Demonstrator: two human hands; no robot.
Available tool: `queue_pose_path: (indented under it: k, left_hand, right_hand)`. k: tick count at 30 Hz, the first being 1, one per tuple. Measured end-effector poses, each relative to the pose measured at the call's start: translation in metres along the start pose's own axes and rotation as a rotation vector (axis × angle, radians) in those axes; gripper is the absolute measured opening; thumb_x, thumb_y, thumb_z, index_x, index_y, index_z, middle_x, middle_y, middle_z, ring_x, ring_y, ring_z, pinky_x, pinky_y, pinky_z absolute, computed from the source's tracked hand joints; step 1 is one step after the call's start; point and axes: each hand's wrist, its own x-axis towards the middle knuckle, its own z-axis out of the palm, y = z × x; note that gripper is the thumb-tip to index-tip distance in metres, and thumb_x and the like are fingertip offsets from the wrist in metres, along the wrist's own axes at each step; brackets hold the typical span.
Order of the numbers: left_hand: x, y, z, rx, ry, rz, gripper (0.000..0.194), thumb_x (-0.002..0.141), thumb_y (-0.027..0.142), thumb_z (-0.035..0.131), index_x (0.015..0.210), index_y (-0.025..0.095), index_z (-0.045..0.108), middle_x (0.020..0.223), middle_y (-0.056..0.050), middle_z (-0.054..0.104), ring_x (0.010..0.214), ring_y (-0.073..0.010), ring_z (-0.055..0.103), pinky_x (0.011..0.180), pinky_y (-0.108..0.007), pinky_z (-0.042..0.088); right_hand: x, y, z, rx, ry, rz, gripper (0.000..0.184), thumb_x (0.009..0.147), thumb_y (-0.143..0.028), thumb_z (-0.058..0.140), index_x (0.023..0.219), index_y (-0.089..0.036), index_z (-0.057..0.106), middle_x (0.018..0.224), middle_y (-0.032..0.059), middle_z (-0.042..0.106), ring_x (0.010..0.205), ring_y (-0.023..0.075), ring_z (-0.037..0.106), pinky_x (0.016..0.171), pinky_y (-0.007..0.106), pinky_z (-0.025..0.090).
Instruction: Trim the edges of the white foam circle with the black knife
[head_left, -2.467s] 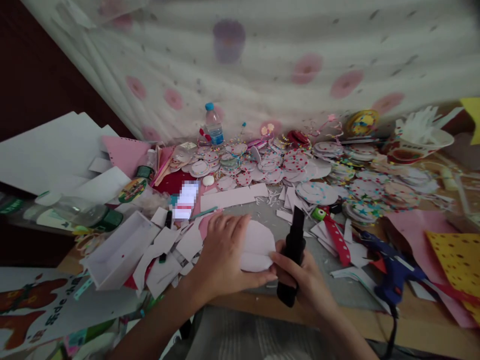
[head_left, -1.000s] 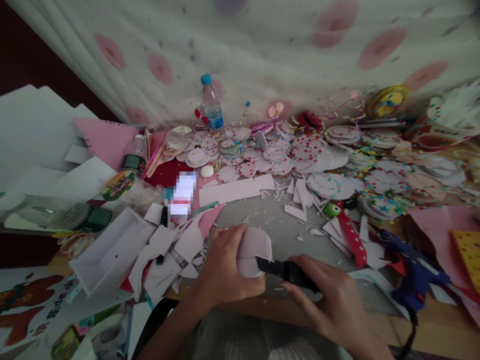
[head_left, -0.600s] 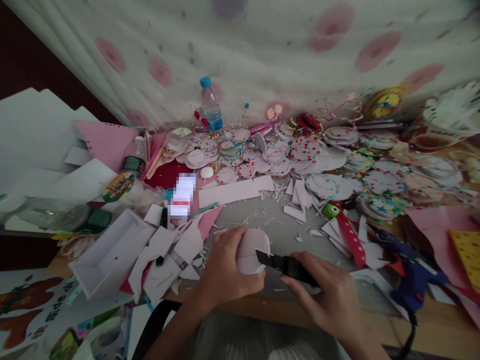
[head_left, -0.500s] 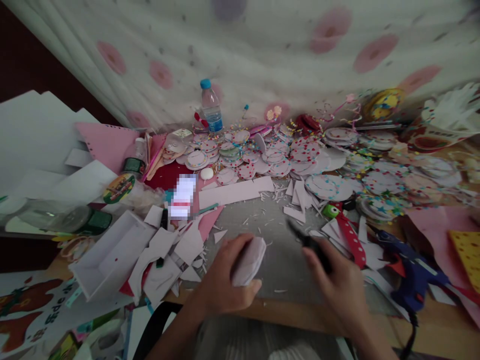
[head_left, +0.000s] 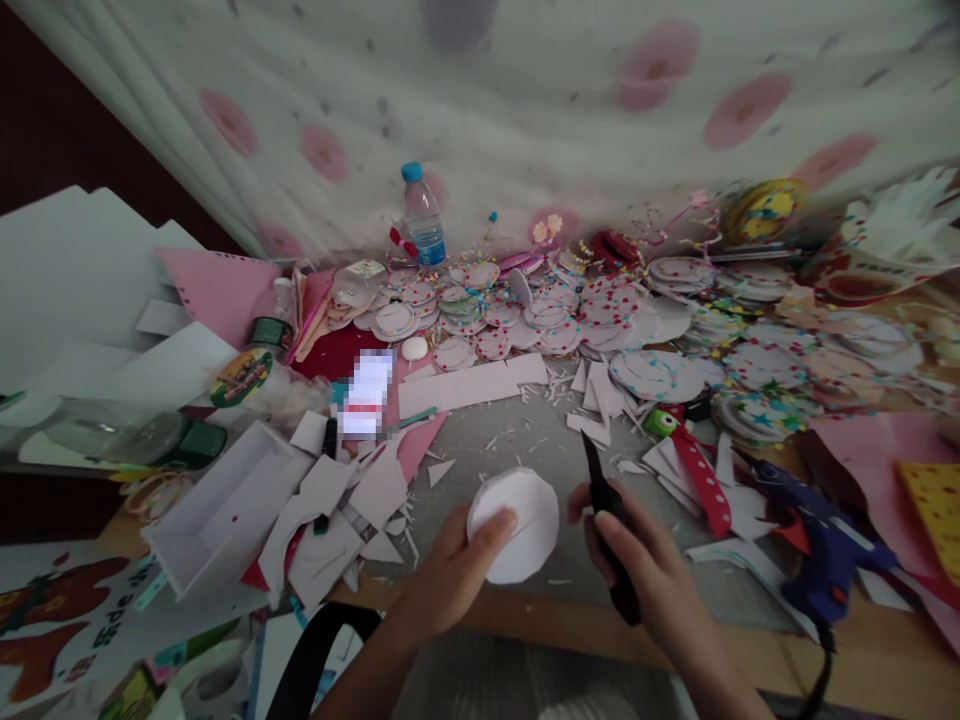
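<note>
My left hand [head_left: 466, 560] pinches a round white disc [head_left: 529, 525], thumb on its upper face and the other fingers hidden beneath. The disc's edge looks slightly angular, and a line crosses its face. In my right hand [head_left: 637, 540] is a black-handled knife [head_left: 613, 515], its dark narrow blade pointing up and away, apart from the disc. Both hands are over the grey mat [head_left: 510, 440] near the table's front edge. Small white cut slivers lie on the mat around them.
White scraps [head_left: 379, 485] and an open white box [head_left: 225, 510] lie to the left, near a lit phone [head_left: 366, 395]. Stacked decorated discs [head_left: 551, 310] line the back beside a water bottle [head_left: 424, 220]. At right are a blue glue gun [head_left: 821, 540] and a red dotted strip [head_left: 701, 480].
My left hand has turned the white disc from edge-on to face-up. My right hand has drawn slightly closer to me, and the knife now stands more upright in view.
</note>
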Motion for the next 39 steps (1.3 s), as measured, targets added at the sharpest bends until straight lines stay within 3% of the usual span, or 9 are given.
queue_pose_path:
  k: [5,7,10,15,23,27,33,36,39]
  left_hand:
    - [-0.004,0.019,0.002,0.358,-0.168,0.373,0.035,0.092,0.043,0.048,0.081,0.015,0.066,0.077,-0.004,0.066,0.073,-0.0174,0.059,0.071,-0.029,0.047]
    - [-0.001,0.023,0.002,0.449,-0.102,0.514,0.030,0.091,0.038,0.052,0.078,0.015,0.065,0.076,-0.005,0.064,0.075,-0.0173,0.059,0.074,-0.030,0.046]
    - [0.002,0.026,-0.001,0.349,-0.007,0.615,0.020,0.090,0.031,0.055,0.097,0.016,0.066,0.096,-0.007,0.068,0.092,-0.0183,0.061,0.084,-0.029,0.046]
    - [0.006,0.030,-0.004,0.240,0.028,0.584,0.012,0.089,0.025,0.058,0.090,0.018,0.069,0.087,-0.004,0.067,0.084,-0.0144,0.061,0.077,-0.024,0.046]
    - [0.008,0.028,-0.003,0.223,0.085,0.517,0.013,0.089,0.026,0.057,0.081,0.017,0.062,0.079,-0.001,0.062,0.078,-0.0134,0.058,0.072,-0.023,0.044]
    - [0.009,0.027,-0.026,0.247,0.202,0.477,0.015,0.090,0.030,0.054,0.081,0.019,0.057,0.075,0.001,0.058,0.073,-0.0126,0.056,0.068,-0.022,0.043]
    - [0.004,0.018,-0.072,0.503,0.372,0.577,0.028,0.090,0.028,0.053,0.064,0.018,0.051,0.067,0.002,0.051,0.069,-0.0134,0.052,0.069,-0.024,0.039]
    - [-0.003,0.015,-0.065,0.356,0.211,0.539,0.028,0.092,0.038,0.051,0.075,0.018,0.060,0.082,-0.004,0.059,0.081,-0.0173,0.057,0.077,-0.027,0.043]
    - [-0.004,0.012,-0.037,0.014,-0.172,0.388,0.047,0.086,0.058,0.052,0.113,0.021,0.060,0.114,-0.011,0.058,0.100,-0.0237,0.058,0.086,-0.033,0.046]
  right_hand:
    - [-0.003,0.011,0.006,0.036,-0.067,0.081,0.042,0.075,-0.055,0.067,0.095,-0.018,0.063,0.061,-0.0038,0.048,0.051,0.0108,0.041,0.045,0.022,0.033]
    - [-0.004,0.014,0.005,0.059,-0.046,0.086,0.041,0.076,-0.055,0.066,0.090,-0.017,0.062,0.060,-0.0039,0.046,0.049,0.0099,0.037,0.043,0.022,0.030]
    - [-0.004,0.014,-0.001,0.013,0.007,0.020,0.035,0.076,-0.052,0.067,0.084,-0.018,0.062,0.061,-0.0035,0.046,0.051,0.0105,0.038,0.043,0.022,0.030]
    - [-0.004,0.010,-0.008,-0.115,0.016,-0.075,0.029,0.076,-0.048,0.068,0.076,-0.019,0.062,0.064,-0.0019,0.051,0.056,0.0130,0.045,0.049,0.023,0.035]
    - [-0.005,0.006,-0.009,-0.102,0.060,-0.059,0.029,0.075,-0.048,0.068,0.075,-0.020,0.062,0.062,-0.0028,0.049,0.056,0.0125,0.044,0.049,0.022,0.035]
    - [-0.003,0.008,-0.013,-0.114,0.116,-0.062,0.032,0.072,-0.051,0.069,0.078,-0.020,0.064,0.062,-0.0019,0.051,0.056,0.0133,0.045,0.049,0.023,0.037]
    - [-0.001,0.019,-0.016,-0.078,0.080,0.018,0.040,0.073,-0.056,0.067,0.084,-0.018,0.066,0.058,-0.0028,0.048,0.048,0.0107,0.039,0.041,0.022,0.030]
    - [-0.001,0.018,-0.012,-0.047,0.023,0.023,0.041,0.074,-0.056,0.067,0.084,-0.017,0.067,0.059,-0.0021,0.051,0.048,0.0105,0.040,0.041,0.022,0.031]
    - [-0.001,0.011,-0.006,-0.033,-0.039,-0.007,0.037,0.075,-0.052,0.067,0.082,-0.016,0.068,0.062,-0.0002,0.056,0.053,0.0124,0.047,0.046,0.022,0.037]
